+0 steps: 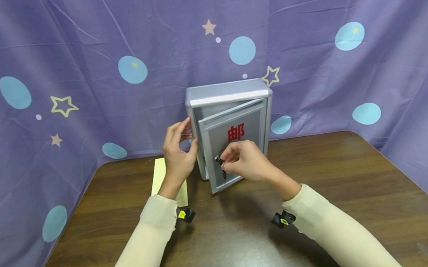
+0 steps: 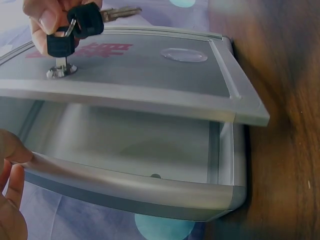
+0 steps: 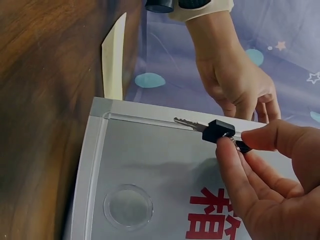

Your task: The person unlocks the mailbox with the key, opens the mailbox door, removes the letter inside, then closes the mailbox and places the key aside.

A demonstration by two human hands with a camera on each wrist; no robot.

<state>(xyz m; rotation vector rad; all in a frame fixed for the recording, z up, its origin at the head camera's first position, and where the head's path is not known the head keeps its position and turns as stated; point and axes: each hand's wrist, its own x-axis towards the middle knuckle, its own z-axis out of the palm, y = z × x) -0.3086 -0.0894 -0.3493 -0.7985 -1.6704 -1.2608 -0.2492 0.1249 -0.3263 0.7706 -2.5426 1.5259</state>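
A silver-grey metal mailbox (image 1: 229, 89) stands on the table, its door (image 1: 251, 118) swung partly out at the left side. My right hand (image 1: 250, 162) pinches the black head of a key (image 2: 61, 46) seated in the door's lock (image 2: 59, 72). A second black-headed key (image 3: 217, 131) hangs from the same small ring. My left hand (image 1: 180, 152) is at the box's left side, fingertips on the front rim (image 2: 125, 175). Inside the opening, the grey back panel (image 2: 125, 135) shows. Red characters (image 3: 212, 215) mark the door.
A pale yellow paper (image 1: 183, 195) lies on the wooden table (image 1: 233, 240), partly under my left forearm. A purple curtain (image 1: 172, 33) with stars and blue dots hangs right behind the mailbox. A clear round disc (image 3: 128, 206) sits on the door's lower part.
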